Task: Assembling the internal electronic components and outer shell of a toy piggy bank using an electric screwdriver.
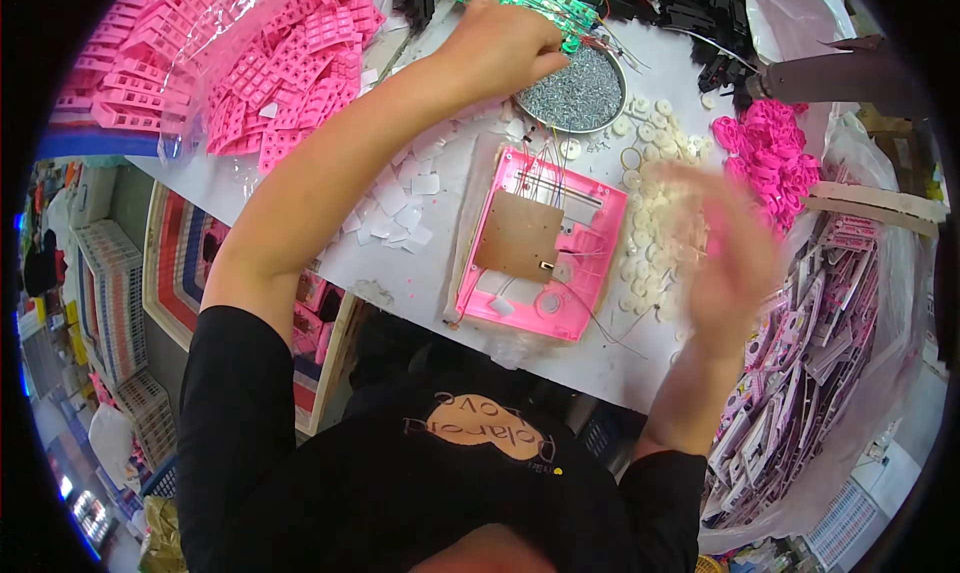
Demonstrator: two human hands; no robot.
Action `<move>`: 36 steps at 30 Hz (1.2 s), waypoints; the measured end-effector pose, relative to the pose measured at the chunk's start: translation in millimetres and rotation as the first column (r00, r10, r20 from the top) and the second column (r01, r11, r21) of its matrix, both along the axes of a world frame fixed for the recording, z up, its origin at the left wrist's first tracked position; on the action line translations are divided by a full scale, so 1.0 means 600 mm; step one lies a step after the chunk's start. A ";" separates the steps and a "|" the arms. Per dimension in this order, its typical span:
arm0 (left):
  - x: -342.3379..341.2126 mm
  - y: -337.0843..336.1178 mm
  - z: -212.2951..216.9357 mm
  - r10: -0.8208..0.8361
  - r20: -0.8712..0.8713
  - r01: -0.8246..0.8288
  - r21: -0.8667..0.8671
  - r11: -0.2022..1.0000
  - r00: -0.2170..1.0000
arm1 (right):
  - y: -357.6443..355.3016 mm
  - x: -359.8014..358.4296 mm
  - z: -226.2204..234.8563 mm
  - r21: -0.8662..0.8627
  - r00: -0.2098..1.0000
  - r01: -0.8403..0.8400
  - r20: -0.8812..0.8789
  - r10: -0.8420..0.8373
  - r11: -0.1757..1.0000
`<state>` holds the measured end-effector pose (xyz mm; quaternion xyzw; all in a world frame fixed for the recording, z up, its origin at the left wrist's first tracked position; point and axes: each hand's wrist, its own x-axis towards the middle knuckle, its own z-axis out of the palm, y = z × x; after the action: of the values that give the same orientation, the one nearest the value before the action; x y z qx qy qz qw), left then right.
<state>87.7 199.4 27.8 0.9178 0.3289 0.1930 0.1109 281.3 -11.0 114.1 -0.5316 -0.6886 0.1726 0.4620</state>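
Note:
My left hand [505, 51] reaches to the far side of the table, over the green circuit boards [560, 11] and beside a round metal dish of small screws [575, 91]. Its fingers are curled; whatever they may hold is hidden. Smeared by motion, my right hand [735, 248] is above the right side of the table, near the scattered white plastic discs [650, 228]. Between my arms lies a pink plastic casing [570, 318], open side up. A brown board [520, 235] with thin wires sits in it, and a small white piece [502, 305] lies near its lower edge.
Pink moulded parts [310, 73] heap at the far left, partly under clear plastic. White squares [395, 208] lie left of the casing. Bright pink bands [765, 153], black parts [700, 23] and a bag of printed pink panels [810, 363] line the right side.

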 end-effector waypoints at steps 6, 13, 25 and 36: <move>-0.048 -0.135 0.033 -0.192 0.403 0.297 -0.216 0.930 0.895 | 0.154 0.110 0.059 0.266 0.800 0.058 -0.589 0.114 0.962; -0.092 -0.277 0.023 -0.165 0.407 0.266 -0.205 0.942 0.898 | 0.089 -0.014 0.016 0.062 0.624 -0.475 -0.680 0.385 0.878; -0.099 -0.304 0.008 -0.109 0.498 0.242 -0.212 0.947 0.861 | -0.022 -0.102 -0.002 0.219 0.362 -0.520 -0.818 0.446 0.825; -0.119 -0.289 0.008 -0.104 0.271 0.137 -0.105 0.985 0.957 | 0.006 -0.094 -0.050 0.137 0.604 -0.345 -0.725 0.331 0.928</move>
<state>16.3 26.3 32.8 0.8936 0.2655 0.2862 0.2216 225.1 -7.4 84.3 -0.2804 -0.5295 0.4619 0.6539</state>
